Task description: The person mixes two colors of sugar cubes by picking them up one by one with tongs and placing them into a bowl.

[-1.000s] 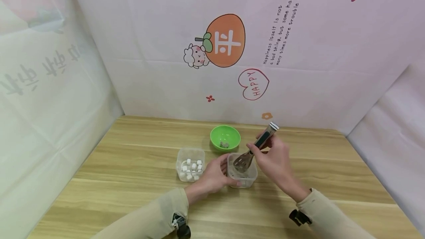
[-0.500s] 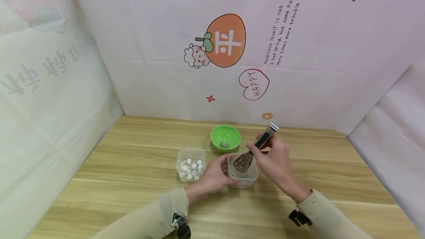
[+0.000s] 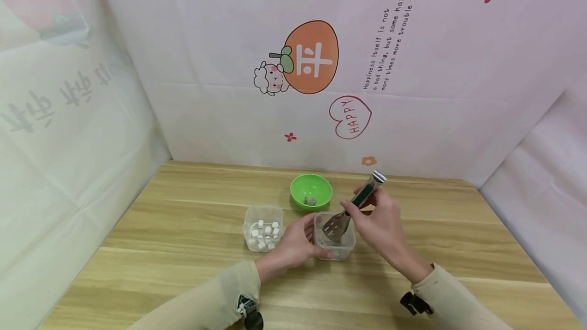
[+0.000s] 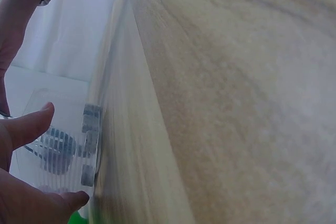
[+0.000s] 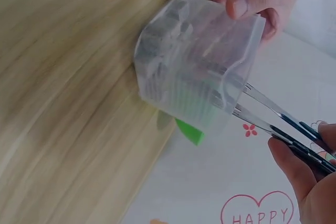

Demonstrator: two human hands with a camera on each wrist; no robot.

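In the head view my left hand (image 3: 293,243) holds a clear plastic container (image 3: 345,253) on the table, thumb across the near side and fingers at the left and far side. My right hand (image 3: 380,223) grips metal serving tongs (image 3: 365,195) with dark handle inlays. Their slotted heads reach down inside that container. The right wrist view shows the two tong arms (image 5: 283,120) standing apart, thumb and fingers on opposite sides. Several grey cubes (image 4: 90,142) lie along the container's bottom in the left wrist view. Whether the heads touch a cube cannot be told.
A green bowl (image 3: 312,182) with a few small grey pieces stands just behind the held container. To its left sits a second clear container (image 3: 263,211) with several white cubes. A printed cloth (image 3: 220,116) hangs behind the wooden table (image 3: 174,269).
The tongs' slotted heads have shifted slightly inside the container, and the handle has dipped a little. My left hand stays in place on the container.
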